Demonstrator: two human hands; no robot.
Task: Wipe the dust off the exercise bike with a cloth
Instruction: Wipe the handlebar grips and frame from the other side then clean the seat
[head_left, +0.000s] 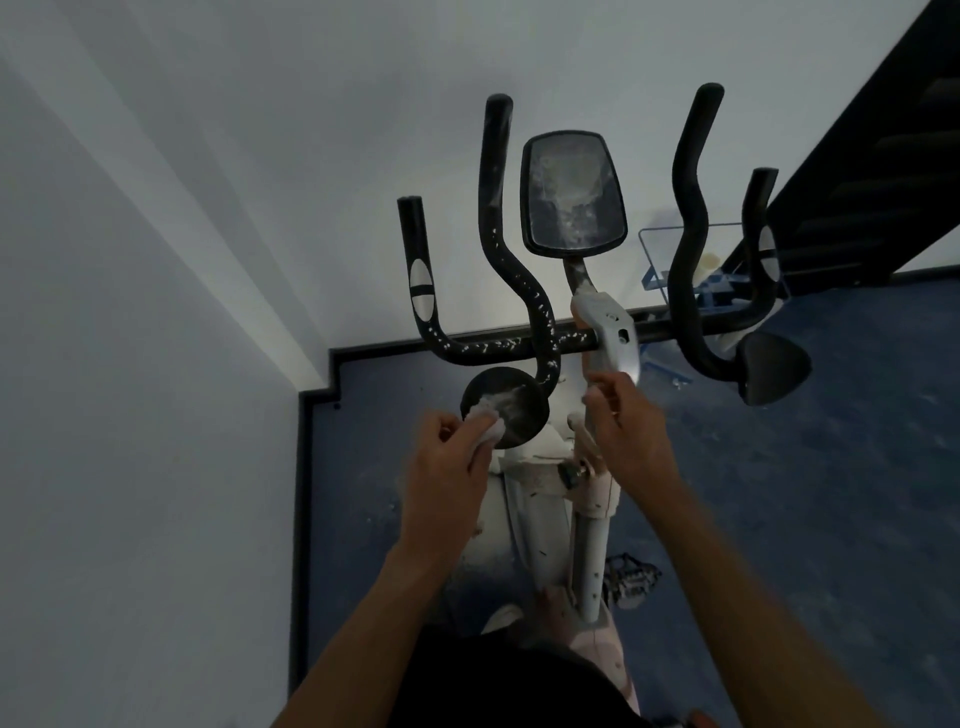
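White cloth: small crumpled white cloth (491, 430), pinched in the left hand (447, 462) fingers, pressed on the near-left edge of the round black dusty pad (511, 415).
Right hand: right hand (631, 421) curled round the pale bike stem (615, 338).
Next dust: speckled black handlebar crossbar (498, 349), just far of the cloth, running left-right; left hand nearer.
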